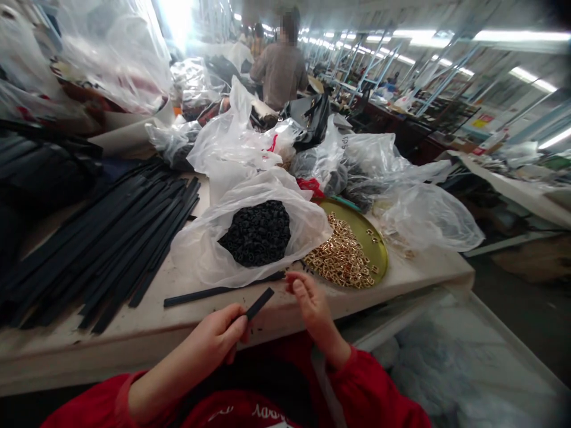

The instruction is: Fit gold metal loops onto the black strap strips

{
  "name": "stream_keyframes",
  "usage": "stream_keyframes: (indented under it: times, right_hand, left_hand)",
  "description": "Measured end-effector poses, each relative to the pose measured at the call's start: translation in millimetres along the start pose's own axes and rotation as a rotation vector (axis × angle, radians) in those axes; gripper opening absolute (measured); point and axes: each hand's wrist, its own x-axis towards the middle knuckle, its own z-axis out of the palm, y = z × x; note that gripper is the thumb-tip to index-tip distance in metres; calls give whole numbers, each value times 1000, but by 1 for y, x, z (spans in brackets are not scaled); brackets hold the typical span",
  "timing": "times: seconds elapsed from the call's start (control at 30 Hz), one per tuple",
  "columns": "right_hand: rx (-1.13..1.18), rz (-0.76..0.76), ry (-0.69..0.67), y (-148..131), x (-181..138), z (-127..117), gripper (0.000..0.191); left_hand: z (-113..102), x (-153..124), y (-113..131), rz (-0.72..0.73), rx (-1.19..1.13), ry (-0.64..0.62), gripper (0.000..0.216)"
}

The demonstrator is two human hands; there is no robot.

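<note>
My left hand is closed around a black strap, whose flat end sticks out up and to the right. To its right, my right hand is pinched, thumb against fingers; what sits between the fingertips is too small to make out. Beside those fingertips, a second black strap lies along the table in front of the bag. A clear plastic bag gapes open around a heap of small black loops. Right of it, a round gold-coloured tray holds a pile of small gold buckles.
Many long black straps lie in a bundle on the left of the table. More plastic bags crowd the back, and one sits near the right edge. A person stands farther off, facing away.
</note>
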Motion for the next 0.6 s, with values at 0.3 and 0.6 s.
stream_keyframes:
  times: [0.3, 0.6]
  right_hand:
    - [-1038, -106, -127, 23, 78, -72, 11]
    - [-1030, -90, -140, 12, 82, -71, 4]
  left_hand:
    - [8, 6, 5, 4, 1, 9, 23]
    - [13, -3, 5, 44, 55, -24, 25]
